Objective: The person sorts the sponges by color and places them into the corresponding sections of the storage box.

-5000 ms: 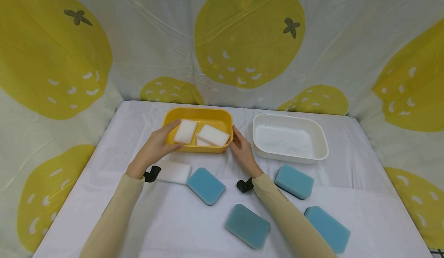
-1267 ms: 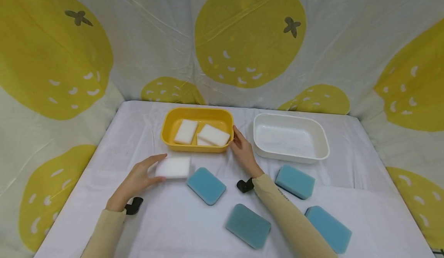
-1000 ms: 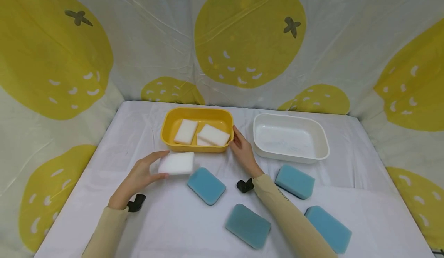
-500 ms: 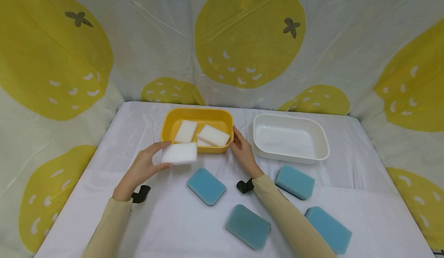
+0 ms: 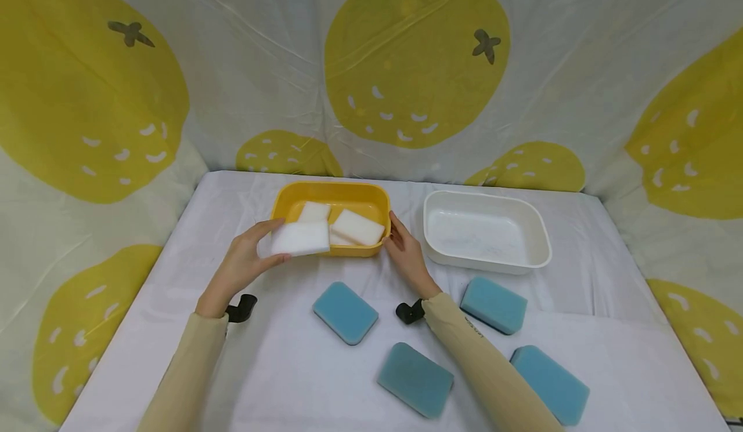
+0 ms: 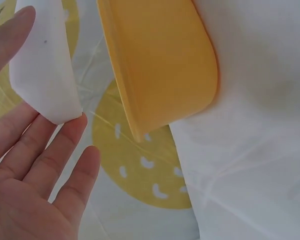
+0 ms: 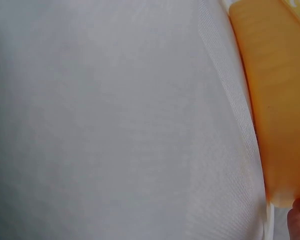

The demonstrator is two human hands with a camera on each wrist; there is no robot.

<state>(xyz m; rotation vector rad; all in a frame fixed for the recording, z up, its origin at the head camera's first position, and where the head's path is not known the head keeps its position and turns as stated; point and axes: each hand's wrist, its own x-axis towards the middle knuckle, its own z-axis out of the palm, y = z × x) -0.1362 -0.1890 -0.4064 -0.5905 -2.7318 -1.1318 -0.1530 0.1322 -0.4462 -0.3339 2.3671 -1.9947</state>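
My left hand pinches a white sponge above the yellow tray | my right hand grips the tray's end!

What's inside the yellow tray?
In the yellow tray: a left white sponge, and a right white sponge partly over a lower white sponge. The held sponge, in the left hand, covers the near left corner; anything under it can't be seen.

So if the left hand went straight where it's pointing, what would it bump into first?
Probably the yellow tub, at its rim; the left hand and its white sponge might pass over, since height is unclear.
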